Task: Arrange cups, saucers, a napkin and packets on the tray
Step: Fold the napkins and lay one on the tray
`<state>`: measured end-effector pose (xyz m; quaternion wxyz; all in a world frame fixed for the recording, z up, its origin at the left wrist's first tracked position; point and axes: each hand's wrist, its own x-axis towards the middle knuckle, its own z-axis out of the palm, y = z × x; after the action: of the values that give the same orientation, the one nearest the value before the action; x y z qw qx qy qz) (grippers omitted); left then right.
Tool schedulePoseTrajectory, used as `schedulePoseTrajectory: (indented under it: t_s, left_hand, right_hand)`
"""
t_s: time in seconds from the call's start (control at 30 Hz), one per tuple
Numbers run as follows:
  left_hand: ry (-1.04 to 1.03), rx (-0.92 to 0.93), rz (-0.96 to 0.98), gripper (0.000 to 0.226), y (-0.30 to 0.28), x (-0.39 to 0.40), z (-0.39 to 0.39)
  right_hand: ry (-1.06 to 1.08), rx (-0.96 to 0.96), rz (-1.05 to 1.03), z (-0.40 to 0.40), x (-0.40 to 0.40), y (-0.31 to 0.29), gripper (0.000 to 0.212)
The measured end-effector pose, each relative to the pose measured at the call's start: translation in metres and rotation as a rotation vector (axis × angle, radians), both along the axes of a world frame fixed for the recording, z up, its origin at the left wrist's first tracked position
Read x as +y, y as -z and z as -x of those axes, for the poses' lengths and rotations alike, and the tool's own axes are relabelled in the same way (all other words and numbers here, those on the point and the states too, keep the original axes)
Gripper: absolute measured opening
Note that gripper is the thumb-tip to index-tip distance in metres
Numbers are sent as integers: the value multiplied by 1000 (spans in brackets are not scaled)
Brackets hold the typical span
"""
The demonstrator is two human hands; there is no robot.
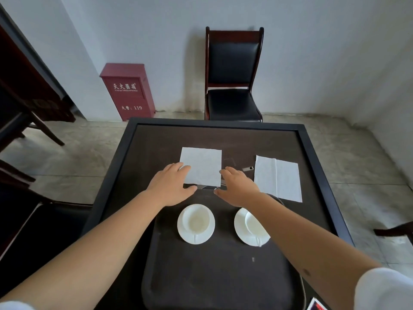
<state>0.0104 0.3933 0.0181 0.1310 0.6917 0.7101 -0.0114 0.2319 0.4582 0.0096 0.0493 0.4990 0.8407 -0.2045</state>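
1. A dark square table (156,148) carries a dark tray (201,276) at its 6 o'clock side, reaching toward the table's middle.
2. Two white cups sit on white saucers on the far half of the tray: the left cup (197,220) on the left saucer (185,233) at about 11 o'clock of the tray, the right cup (253,225) on the right saucer (242,233) at about 1 o'clock, partly hidden by the right forearm.
3. A white napkin (202,165) lies flat on the table just beyond the tray's far edge, at 12 o'clock; a second napkin (278,179) lies at 2 o'clock, near the table's right side.
4. The left hand (172,186) is spread flat, fingers straight, its fingertips on the near left corner of the first napkin.
5. The right hand (238,186) is likewise flat with straight fingers, fingertips at that napkin's near right corner; neither hand grips anything.
6. A small grey object (248,168) lies between the two napkins; what it is cannot be told.
7. Beyond the table, at 12 o'clock, stands a black-cushioned chair (232,74), with a red cabinet (128,90) at 11 o'clock against the wall.
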Motion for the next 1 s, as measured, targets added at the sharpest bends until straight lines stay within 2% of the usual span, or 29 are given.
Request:
schedulePoseTrajectory:
  t_s: [0.17,0.33,0.53,0.7,0.87,0.93,1.0]
  left_hand:
    - [5,-19,49,71,25,60,18]
    - [-9,-49,22,58,64,116,33]
    - [15,-65,34,52,111,174,56]
    - [69,-74,65,59,143,210,70]
    - [92,28,108,73,156,225,71]
    - [75,15,130,70,155,229,71]
    - [57,-60,155,55,153,229,70]
  right_hand:
    - [2,-53,-4,19,65,30,64]
    - [10,-85,31,39,122,65,51]
    - [17,-63,43,63,172,103,53]
    - [-14,-100,-28,81,198,124,62]
    - [-60,-147,-55,91,207,138,66]
    - [-31,-112,-31,93,208,141,57]
    - [-5,-74,24,93,209,141,42]
